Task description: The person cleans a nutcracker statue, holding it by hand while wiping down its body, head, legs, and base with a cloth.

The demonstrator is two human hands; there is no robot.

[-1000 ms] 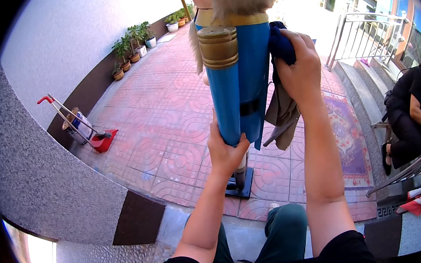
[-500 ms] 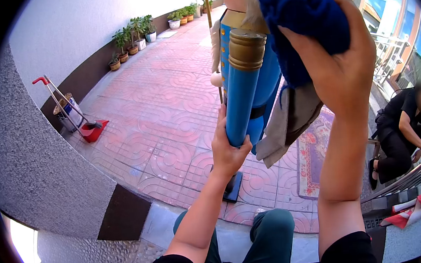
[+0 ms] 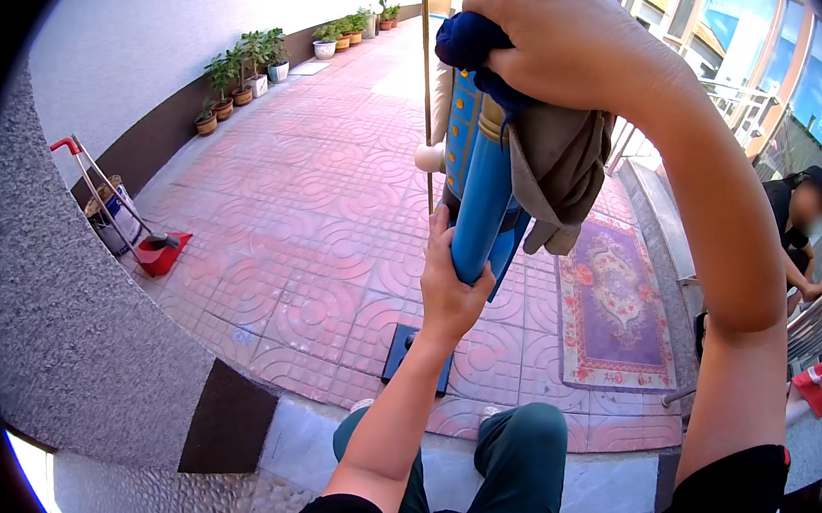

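A tall painted figure with a blue body (image 3: 484, 196), gold trim and pale hair stands in front of me, tilted in view. My left hand (image 3: 451, 287) is wrapped round the lower end of its blue arm. Bunched in my right hand (image 3: 573, 37) is a dark blue cloth (image 3: 468, 40), pressed near the figure's upper front above the gold cuff. A grey-brown cloth (image 3: 564, 165) hangs below that hand beside the blue arm. The figure's black base (image 3: 418, 358) rests on the tiles. My right hand hides part of the figure's head and shoulder.
A red dustpan (image 3: 161, 254) and a bucket (image 3: 113, 219) stand by the left wall. Potted plants (image 3: 241, 81) line that wall. A patterned rug (image 3: 616, 307) lies at right, near steps and metal railings. A person (image 3: 799, 223) sits at the far right.
My right hand has moved from the figure's right side across to its upper front with the blue cloth. The figure now leans more in view. My left hand keeps its hold.
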